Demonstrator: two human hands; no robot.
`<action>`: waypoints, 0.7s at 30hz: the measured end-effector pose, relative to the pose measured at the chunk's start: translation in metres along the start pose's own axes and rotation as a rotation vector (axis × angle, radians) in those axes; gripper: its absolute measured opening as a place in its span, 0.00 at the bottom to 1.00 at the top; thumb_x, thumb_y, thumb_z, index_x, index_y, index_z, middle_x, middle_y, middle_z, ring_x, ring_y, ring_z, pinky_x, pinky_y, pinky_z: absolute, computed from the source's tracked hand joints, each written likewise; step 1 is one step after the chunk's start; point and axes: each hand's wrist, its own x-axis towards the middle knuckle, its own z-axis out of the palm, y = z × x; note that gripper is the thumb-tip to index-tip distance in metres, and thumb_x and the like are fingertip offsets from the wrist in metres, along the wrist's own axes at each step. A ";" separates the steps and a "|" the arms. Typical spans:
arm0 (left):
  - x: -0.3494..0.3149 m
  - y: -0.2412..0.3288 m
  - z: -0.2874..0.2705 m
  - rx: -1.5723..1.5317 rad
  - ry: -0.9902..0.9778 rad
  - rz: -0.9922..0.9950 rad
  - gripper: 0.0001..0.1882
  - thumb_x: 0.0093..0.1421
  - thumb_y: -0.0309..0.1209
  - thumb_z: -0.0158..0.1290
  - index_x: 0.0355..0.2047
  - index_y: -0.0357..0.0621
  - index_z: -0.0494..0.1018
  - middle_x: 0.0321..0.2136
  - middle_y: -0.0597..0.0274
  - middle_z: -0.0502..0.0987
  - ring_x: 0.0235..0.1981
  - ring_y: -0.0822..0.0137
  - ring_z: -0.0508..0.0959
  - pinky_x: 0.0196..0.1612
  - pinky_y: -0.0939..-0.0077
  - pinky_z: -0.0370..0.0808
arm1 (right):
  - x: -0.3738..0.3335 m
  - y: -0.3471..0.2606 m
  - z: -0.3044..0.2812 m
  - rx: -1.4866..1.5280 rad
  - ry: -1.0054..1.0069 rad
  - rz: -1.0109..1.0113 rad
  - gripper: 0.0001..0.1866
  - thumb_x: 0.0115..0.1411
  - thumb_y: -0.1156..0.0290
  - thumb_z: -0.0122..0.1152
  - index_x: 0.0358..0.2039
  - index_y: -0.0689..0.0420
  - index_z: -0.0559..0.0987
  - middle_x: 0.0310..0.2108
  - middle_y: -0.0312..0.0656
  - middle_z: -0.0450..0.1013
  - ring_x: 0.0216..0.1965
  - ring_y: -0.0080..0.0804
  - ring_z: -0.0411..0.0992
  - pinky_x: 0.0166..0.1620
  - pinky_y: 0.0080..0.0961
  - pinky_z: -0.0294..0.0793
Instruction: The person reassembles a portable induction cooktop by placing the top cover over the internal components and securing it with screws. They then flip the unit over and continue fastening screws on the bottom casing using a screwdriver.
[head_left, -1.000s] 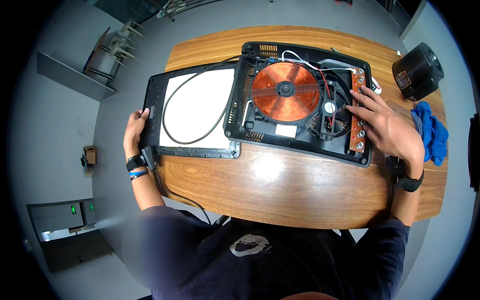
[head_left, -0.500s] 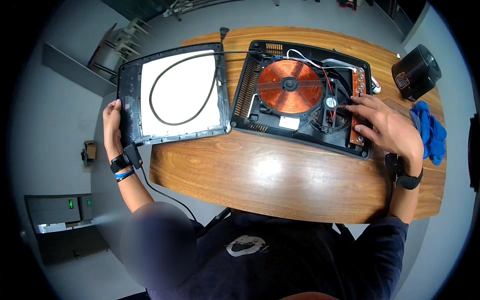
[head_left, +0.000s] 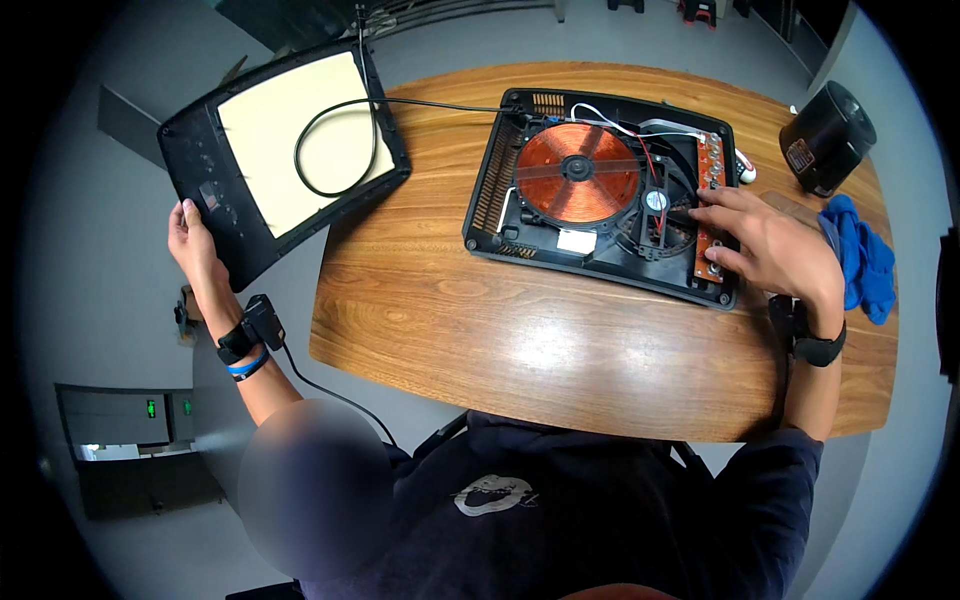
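Note:
My left hand (head_left: 196, 244) grips the near left edge of a black induction cooker top cover (head_left: 188, 150), held tilted with its underside showing. A pale cream sheet (head_left: 290, 160) lines that underside. Across it loops a black power cord (head_left: 440, 101), which runs to the cooker base (head_left: 484, 205). My right hand (head_left: 775, 245) lies with fingers apart on the orange circuit board (head_left: 709, 235) along the base's right side; it holds nothing. Inside the open base sit a round copper coil (head_left: 608, 185) and a black fan (head_left: 655, 225), with red and white wires nearby.
The wooden table (head_left: 460, 340) carries the base. At its right stand a black cylindrical container (head_left: 828, 140) and a crumpled blue cloth (head_left: 860, 262). A small white and red object (head_left: 745, 168) lies behind the board side. The cover overhangs the table's left edge.
My left hand has moved the cover left and away from the base, turning and tilting it, and the cord's loop has shifted with it. My right hand has stayed on the circuit board.

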 end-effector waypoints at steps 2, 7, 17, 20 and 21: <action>-0.012 0.022 0.008 -0.007 0.044 0.184 0.19 0.82 0.37 0.57 0.61 0.32 0.79 0.44 0.65 0.84 0.45 0.74 0.78 0.52 0.78 0.75 | 0.001 -0.002 0.000 0.002 -0.012 0.011 0.27 0.70 0.67 0.72 0.67 0.59 0.82 0.74 0.54 0.72 0.72 0.55 0.72 0.73 0.45 0.75; -0.067 0.098 0.043 0.078 0.005 0.389 0.17 0.83 0.35 0.55 0.58 0.31 0.78 0.41 0.62 0.85 0.42 0.76 0.80 0.48 0.79 0.77 | -0.001 -0.002 0.000 0.008 -0.022 0.014 0.27 0.70 0.67 0.72 0.68 0.59 0.82 0.74 0.54 0.72 0.72 0.55 0.73 0.73 0.44 0.76; -0.151 0.176 0.079 0.169 -0.145 0.459 0.15 0.83 0.29 0.54 0.63 0.32 0.78 0.49 0.59 0.88 0.48 0.77 0.83 0.50 0.80 0.80 | -0.005 0.000 0.001 -0.011 -0.028 0.020 0.28 0.70 0.61 0.72 0.68 0.53 0.82 0.76 0.48 0.71 0.71 0.53 0.74 0.70 0.44 0.78; -0.157 0.175 0.084 0.141 -0.124 0.530 0.13 0.81 0.28 0.56 0.60 0.39 0.81 0.40 0.65 0.86 0.33 0.81 0.74 0.37 0.82 0.73 | -0.006 -0.001 0.000 -0.009 -0.030 0.048 0.28 0.70 0.61 0.72 0.68 0.53 0.83 0.76 0.48 0.71 0.70 0.54 0.75 0.70 0.45 0.78; -0.162 0.177 0.083 0.159 -0.126 0.546 0.13 0.80 0.27 0.57 0.61 0.39 0.81 0.39 0.65 0.86 0.33 0.81 0.75 0.37 0.81 0.73 | -0.005 -0.003 0.000 -0.007 -0.033 0.058 0.28 0.70 0.61 0.72 0.68 0.52 0.83 0.76 0.48 0.71 0.70 0.54 0.75 0.70 0.45 0.78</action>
